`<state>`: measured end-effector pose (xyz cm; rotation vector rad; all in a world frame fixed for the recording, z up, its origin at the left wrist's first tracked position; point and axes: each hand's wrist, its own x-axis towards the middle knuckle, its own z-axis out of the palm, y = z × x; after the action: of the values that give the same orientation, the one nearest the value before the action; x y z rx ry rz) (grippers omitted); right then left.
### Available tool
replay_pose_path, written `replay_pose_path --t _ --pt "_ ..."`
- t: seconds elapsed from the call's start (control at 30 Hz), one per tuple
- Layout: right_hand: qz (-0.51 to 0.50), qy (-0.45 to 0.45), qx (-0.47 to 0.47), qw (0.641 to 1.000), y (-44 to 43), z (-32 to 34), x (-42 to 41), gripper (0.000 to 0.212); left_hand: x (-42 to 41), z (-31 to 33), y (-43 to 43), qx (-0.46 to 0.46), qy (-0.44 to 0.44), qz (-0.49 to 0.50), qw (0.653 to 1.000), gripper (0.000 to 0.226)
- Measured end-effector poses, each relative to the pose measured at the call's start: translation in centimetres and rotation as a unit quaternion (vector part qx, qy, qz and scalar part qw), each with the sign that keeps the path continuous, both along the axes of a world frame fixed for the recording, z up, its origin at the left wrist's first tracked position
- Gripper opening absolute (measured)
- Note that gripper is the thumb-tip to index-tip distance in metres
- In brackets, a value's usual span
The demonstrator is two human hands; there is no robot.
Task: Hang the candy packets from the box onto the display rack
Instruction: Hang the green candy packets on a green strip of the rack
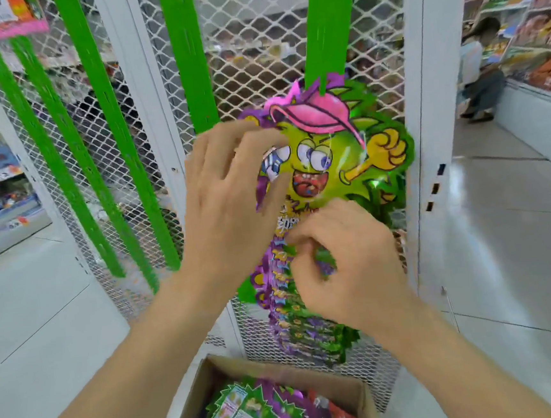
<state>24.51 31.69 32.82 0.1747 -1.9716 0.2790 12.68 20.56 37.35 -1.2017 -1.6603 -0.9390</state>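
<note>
In the cardboard box [195, 399], candy packets [252, 414]; right hand [348, 262] pinching hung packets [297, 327]

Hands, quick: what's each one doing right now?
Left hand: open, fingers resting on the cartoon card.
Right hand: closed, pinching a candy packet.
</note>
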Motion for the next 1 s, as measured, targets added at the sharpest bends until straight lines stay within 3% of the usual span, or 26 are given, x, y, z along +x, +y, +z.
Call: replay_pose_path --t 0.07,0.13,0.17,0.23,0.33,0.4,0.47,0.53,0.57,0.6,0.63,0.7,0.73,0.8,1.0 --pt "0.035 -0.212 -0.05 0.975 -0.7 -2.8 0.1 0.014 0.1 -4.5 -1.8 -0.028 -0.042 -0.019 0.999 0.016" --pt "0.031 -0.45 -0.029 0.892 -0.3 -6.4 -0.1 0.012 0.3 -9.5 -3.5 -0.121 -0.13 -0.013 0.984 0.016" --pt "0.035 -0.535 0.012 0.844 -0.3 -8.1 -0.1 0.01 0.2 -12.2 -4.2 -0.192 -0.189 0.005 0.963 0.018" --pt "0.035 -0.648 0.078 0.757 -0.4 -11.2 -0.2 0.02 -0.1 -17.5 -5.2 -0.369 -0.283 0.032 0.885 0.022" --pt "0.033 -0.715 0.133 0.686 -1.3 -14.1 -0.3 0.026 -0.7 -25.5 -5.8 -0.599 -0.321 0.025 0.733 0.023" --pt "0.036 -0.736 0.135 0.663 -1.6 -15.1 -0.5 0.029 -0.9 -30.6 -6.0 -0.668 -0.348 0.025 0.657 0.029" --pt "0.037 -0.747 0.137 0.649 -1.5 -15.9 -0.9 0.034 -0.6 -35.2 -6.0 -0.72 -0.319 0.016 0.616 0.05" --pt "0.032 -0.759 0.142 0.635 -1.1 -16.6 -1.2 0.037 0.6 -37.9 -5.6 -0.782 -0.22 -0.023 0.583 0.056" --pt "0.029 -0.763 0.147 0.629 -0.9 -16.7 -1.3 0.038 1.3 -39.5 -5.7 -0.774 -0.211 -0.051 0.595 0.049" --pt "0.029 -0.765 0.15 0.625 -0.6 -16.8 -1.3 0.038 2.0 -40.6 -5.6 -0.726 -0.281 -0.059 0.625 0.037" --pt "0.031 -0.769 0.153 0.62 -0.3 -16.9 -1.4 0.039 2.5 -41.7 -5.6 -0.712 -0.28 -0.058 0.641 0.028" --pt "0.031 -0.773 0.153 0.615 0.3 -17.1 -1.4 0.038 3.0 -42.5 -5.7 -0.731 -0.176 -0.056 0.657 0.04" --pt "0.029 -0.773 0.15 0.616 0.7 -17.2 -1.4 0.035 3.3 -42.4 -5.5 -0.72 -0.236 -0.048 0.651 0.044" --pt "0.028 -0.776 0.135 0.616 1.3 -17.5 -1.3 0.027 3.6 -41.8 -4.9 -0.705 -0.257 -0.04 0.659 0.037" --pt "0.021 -0.794 0.114 0.597 1.9 -17.8 -0.7 0.039 3.5 -35.8 -3.4 -0.56 -0.283 -0.091 0.773 0.011"
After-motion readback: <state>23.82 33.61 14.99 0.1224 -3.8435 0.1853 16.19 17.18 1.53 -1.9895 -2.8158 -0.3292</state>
